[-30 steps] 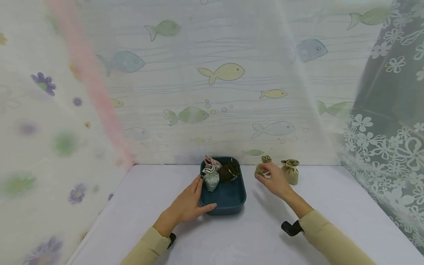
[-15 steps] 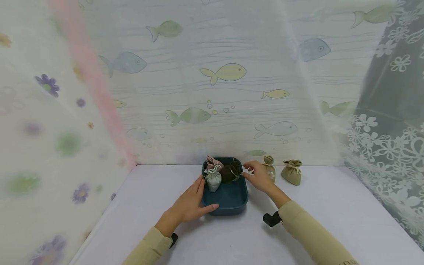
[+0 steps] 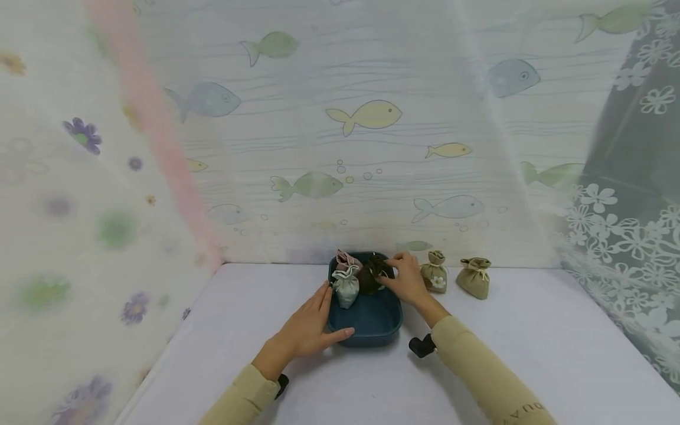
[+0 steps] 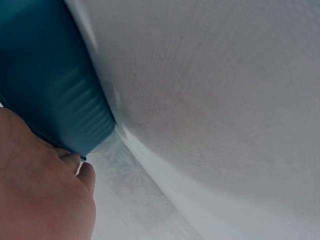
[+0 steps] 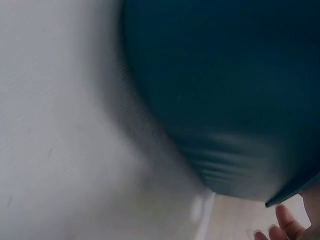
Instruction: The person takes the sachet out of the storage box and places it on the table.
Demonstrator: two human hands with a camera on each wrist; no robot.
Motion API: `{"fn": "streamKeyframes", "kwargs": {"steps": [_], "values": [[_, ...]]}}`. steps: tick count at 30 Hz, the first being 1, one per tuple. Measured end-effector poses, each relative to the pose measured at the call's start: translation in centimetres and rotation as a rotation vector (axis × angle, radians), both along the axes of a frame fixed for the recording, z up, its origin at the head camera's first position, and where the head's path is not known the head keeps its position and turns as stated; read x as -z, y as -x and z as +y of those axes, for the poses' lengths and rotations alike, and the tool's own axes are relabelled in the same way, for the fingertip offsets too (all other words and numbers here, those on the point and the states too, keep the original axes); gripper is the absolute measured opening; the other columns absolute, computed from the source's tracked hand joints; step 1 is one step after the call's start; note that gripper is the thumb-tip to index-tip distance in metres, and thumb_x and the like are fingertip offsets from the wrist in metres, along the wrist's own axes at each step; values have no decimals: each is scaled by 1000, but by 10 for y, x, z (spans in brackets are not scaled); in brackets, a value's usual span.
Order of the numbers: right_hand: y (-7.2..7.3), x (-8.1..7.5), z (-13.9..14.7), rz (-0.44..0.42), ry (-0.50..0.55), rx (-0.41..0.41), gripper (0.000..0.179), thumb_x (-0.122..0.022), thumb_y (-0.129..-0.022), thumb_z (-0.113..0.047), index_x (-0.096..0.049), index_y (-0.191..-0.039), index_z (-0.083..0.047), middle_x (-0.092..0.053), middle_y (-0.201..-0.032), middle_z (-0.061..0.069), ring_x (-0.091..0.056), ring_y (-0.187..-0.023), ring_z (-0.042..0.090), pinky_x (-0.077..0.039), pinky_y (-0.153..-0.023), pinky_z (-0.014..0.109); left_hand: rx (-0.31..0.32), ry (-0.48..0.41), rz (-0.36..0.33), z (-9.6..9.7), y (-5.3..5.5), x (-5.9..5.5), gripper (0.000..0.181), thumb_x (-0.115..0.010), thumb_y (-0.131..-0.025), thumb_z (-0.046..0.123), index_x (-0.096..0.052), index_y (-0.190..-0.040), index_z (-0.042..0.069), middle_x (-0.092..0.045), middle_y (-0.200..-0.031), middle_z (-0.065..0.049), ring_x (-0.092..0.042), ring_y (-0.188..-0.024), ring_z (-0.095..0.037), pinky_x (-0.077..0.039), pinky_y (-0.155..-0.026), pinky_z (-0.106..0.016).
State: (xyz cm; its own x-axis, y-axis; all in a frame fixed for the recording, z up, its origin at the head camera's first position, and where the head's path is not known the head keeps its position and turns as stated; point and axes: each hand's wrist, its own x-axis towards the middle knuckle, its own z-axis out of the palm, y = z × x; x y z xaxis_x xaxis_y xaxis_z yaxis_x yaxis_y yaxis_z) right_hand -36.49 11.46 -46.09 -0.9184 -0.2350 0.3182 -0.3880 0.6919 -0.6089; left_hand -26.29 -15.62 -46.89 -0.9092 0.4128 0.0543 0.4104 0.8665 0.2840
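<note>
A dark blue rectangular bin (image 3: 366, 341) stands on the white table. My left hand (image 3: 303, 330) rests along its left side, fingers straight and thumb spread toward the front rim. Inside lie a pale grey-green drawstring pouch (image 3: 347, 290), a pink pouch (image 3: 347, 260) and a dark brown pouch (image 3: 369, 282). My right hand (image 3: 409, 280) reaches over the right rim, its thumb and forefinger curved round the dark brown pouch's right side. In the right wrist view the bin wall (image 5: 225, 100) hides that contact; only some fingertips (image 5: 285, 222) show beyond the rim.
To the right of the bin stand an olive pouch with a white flower (image 3: 435, 277) and a second olive pouch (image 3: 474, 280) that leans. A fish-print curtain (image 3: 372, 177) hangs behind the table's back edge, with further curtains at both sides.
My right hand has left the flowered olive pouch, moved left to the bin's rim, then over it to the dark brown pouch. Both olive pouches stay outside. The left hand stays on the bin.
</note>
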Motion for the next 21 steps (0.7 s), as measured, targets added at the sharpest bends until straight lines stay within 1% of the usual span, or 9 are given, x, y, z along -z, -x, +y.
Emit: {"fn": "streamKeyframes", "kwargs": {"steps": [3,5,8,11,15,18,21], "values": [[-1,-4,-5,11,20,-22,49,-80,-91,-23,-67,-130,4,-52,-128,24,-44,-122,43,-45,-96,58,-4,-6,1,0,-1,-1,117,-37,-88,88,-13,-164,2,-4,-172,-13,-15,-157,-30,-26,-123,-50],[-2,-5,-8,2,31,-38,49,-79,-91,-22,-66,-130,5,-54,-128,24,-46,-123,44,-45,-98,59,-4,-6,2,0,-1,-1,117,-37,-88,88,-12,-164,2,-4,-172,-13,-15,-157,-30,-26,-123,-50],[-1,-5,-13,-15,23,-44,48,-77,-93,-21,-65,-131,5,-59,-129,25,-51,-125,44,-45,-102,59,2,-12,9,0,1,3,116,-39,-89,87,-13,-164,2,-4,-172,-13,-16,-157,-30,-27,-122,-51],[0,-4,-17,-38,23,-31,49,-76,-94,-20,-64,-133,5,-61,-133,25,-53,-127,43,-44,-106,57,3,-1,4,0,3,8,116,-39,-89,87,-10,-164,3,-2,-172,-12,-14,-157,-29,-27,-122,-50],[-1,-4,-20,-21,35,-30,45,-74,-94,-17,-64,-132,6,-63,-129,25,-57,-122,42,-46,-103,57,-1,2,3,0,4,9,116,-38,-89,87,-10,-164,3,-1,-172,-12,-13,-157,-29,-26,-123,-50],[-2,-4,-21,11,31,-36,40,-71,-96,-14,-64,-129,7,-64,-124,25,-60,-117,42,-48,-99,57,-3,-7,10,0,2,6,116,-39,-89,87,-12,-164,2,-3,-172,-12,-15,-157,-30,-27,-122,-50],[-1,-4,-22,29,25,-34,36,-69,-97,-14,-65,-126,7,-65,-121,24,-60,-115,41,-49,-98,56,-7,0,8,0,1,3,116,-37,-89,87,-12,-164,3,-3,-172,-12,-15,-157,-29,-27,-122,-50]]}}
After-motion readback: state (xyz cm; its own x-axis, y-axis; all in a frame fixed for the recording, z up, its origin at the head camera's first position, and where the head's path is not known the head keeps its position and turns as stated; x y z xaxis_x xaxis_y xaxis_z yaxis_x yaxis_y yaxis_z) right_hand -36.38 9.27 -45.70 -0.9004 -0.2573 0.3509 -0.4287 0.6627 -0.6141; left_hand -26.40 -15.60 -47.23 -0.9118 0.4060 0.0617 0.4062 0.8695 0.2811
